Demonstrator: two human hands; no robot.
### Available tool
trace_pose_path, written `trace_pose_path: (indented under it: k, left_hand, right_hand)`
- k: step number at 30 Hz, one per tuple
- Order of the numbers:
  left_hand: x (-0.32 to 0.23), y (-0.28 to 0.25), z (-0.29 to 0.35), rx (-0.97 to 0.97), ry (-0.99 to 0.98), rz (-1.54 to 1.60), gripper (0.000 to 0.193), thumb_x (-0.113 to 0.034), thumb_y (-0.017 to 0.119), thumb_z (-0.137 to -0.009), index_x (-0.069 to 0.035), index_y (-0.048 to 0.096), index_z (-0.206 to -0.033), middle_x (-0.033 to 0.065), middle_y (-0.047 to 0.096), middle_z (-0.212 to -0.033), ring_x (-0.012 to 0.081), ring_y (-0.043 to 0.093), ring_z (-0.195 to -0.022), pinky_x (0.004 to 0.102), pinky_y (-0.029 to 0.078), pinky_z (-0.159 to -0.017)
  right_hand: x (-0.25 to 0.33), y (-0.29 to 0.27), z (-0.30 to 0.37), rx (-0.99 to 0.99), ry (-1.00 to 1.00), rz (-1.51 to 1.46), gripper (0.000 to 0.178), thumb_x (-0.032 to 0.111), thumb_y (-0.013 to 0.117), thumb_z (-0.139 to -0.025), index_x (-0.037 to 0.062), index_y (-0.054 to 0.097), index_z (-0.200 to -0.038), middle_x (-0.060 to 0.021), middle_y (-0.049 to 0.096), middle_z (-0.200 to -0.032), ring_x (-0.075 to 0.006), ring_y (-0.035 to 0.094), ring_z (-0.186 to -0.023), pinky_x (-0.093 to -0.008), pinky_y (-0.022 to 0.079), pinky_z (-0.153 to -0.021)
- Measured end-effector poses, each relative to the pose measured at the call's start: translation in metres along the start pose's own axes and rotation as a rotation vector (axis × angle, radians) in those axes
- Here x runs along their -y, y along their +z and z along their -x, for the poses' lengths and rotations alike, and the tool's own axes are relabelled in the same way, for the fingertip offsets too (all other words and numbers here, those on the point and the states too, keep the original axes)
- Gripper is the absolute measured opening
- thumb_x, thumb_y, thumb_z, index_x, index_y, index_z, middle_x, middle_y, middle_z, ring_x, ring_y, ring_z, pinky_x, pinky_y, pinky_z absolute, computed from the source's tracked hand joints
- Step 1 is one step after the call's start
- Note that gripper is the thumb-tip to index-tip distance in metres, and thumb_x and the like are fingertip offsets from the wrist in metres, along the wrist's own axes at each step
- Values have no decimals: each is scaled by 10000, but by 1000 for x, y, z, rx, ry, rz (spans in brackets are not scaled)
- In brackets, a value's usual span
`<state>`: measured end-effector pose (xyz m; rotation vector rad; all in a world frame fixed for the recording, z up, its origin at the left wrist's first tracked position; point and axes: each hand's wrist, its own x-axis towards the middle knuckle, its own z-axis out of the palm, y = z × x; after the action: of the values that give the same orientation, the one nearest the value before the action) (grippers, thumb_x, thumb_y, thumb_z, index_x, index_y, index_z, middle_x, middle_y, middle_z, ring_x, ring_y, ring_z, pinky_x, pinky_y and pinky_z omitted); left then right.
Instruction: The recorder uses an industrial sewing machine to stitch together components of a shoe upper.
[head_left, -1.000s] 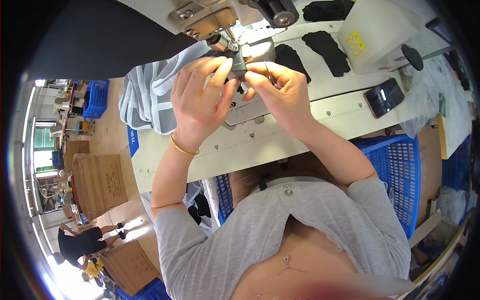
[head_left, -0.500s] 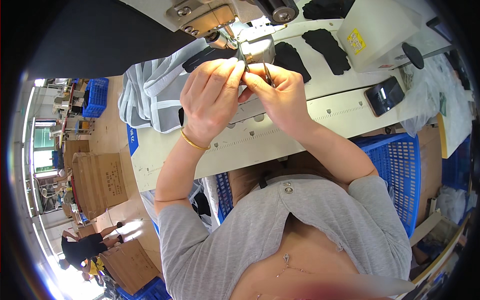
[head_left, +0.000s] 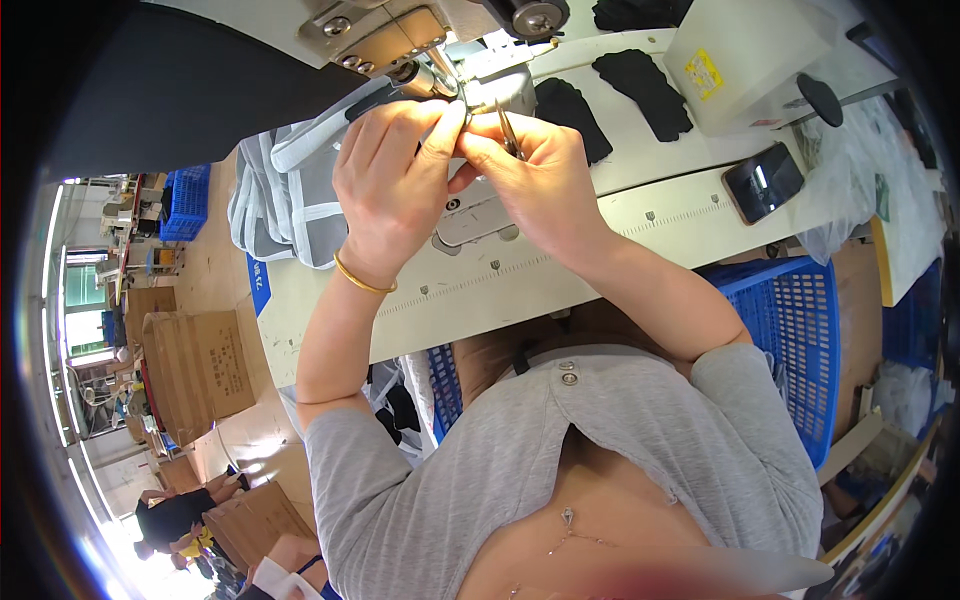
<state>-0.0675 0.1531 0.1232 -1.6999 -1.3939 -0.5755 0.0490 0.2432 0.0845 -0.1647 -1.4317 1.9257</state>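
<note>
Just below the needle area of the sewing machine (head_left: 385,35), my two hands meet with fingertips close together. My left hand (head_left: 393,185) is closed, thumb and index finger pinching a narrow dark piece of fabric (head_left: 465,108). My right hand (head_left: 540,185) is closed too, with small dark metal thread snips (head_left: 508,132) tucked in it, blades pointing up toward the machine. Its thumb and index tip touch beside the dark piece, whose lower end the fingers hide. Grey mesh fabric with white binding (head_left: 300,185) lies bunched left of my left hand.
Black fabric pieces (head_left: 643,95) lie on the machine table (head_left: 590,265), right of the needle. A phone (head_left: 763,183) and a whitish box (head_left: 745,60) stand farther right. Blue plastic baskets (head_left: 800,350) are under the table edge. Cardboard boxes (head_left: 200,370) and other people (head_left: 180,515) appear at left.
The whole view has shifted slightly, so machine and hands sit farther left. My hands keep their pinch near the needle. At lower left, another person's arm with something white has come into view.
</note>
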Motion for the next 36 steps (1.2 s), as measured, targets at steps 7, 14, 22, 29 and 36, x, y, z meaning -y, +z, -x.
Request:
trace_pose_path:
  k: [7, 14, 22, 29, 36]
  left_hand:
    - [-13, -4, 5, 37, -100, 11, 381, -46, 699, -573, 2, 689, -951, 83, 650, -956, 251, 640, -876, 357, 536, -742]
    - [-19, -9, 5, 99, -169, 60, 429, -34, 707, -568, 25, 677, -992, 99, 649, -1008, 268, 634, -934, 374, 531, -804]
    - [-14, -6, 8, 100, -187, 36, 385, 6, 682, -629, 33, 677, -1013, 102, 646, -1023, 273, 627, -943, 375, 526, -803]
    - [-13, -6, 9, 100, -233, 81, 379, 23, 663, -666, 17, 681, -1045, 106, 644, -1035, 279, 623, -950, 372, 522, -813]
    - [-10, -6, 11, 92, -263, 144, 382, 35, 650, -660, 32, 678, -1041, 119, 642, -1034, 291, 625, -949, 378, 529, -802]
  right_hand:
    - [9, 0, 9, 62, 37, 126, 158, 69, 545, -920, -42, 655, -937, -19, 616, -691, -58, 581, -637, -232, 473, -566]
    - [6, 4, 14, 44, 45, 48, 195, 57, 501, -946, -23, 636, -1062, -22, 612, -728, -57, 543, -649, -237, 454, -573]
    - [5, 8, 10, 35, 23, 53, 194, 66, 497, -939, -24, 627, -1051, -38, 596, -703, -69, 525, -620, -247, 445, -571]
    - [1, 10, 9, 58, -6, 54, 186, 86, 484, -915, -27, 604, -1001, -62, 565, -710, -96, 498, -629, -280, 437, -583]
    - [3, 7, 9, 143, 49, 80, 316, 75, 515, -958, -43, 576, -1245, -32, 637, -951, -62, 567, -804, -224, 480, -703]
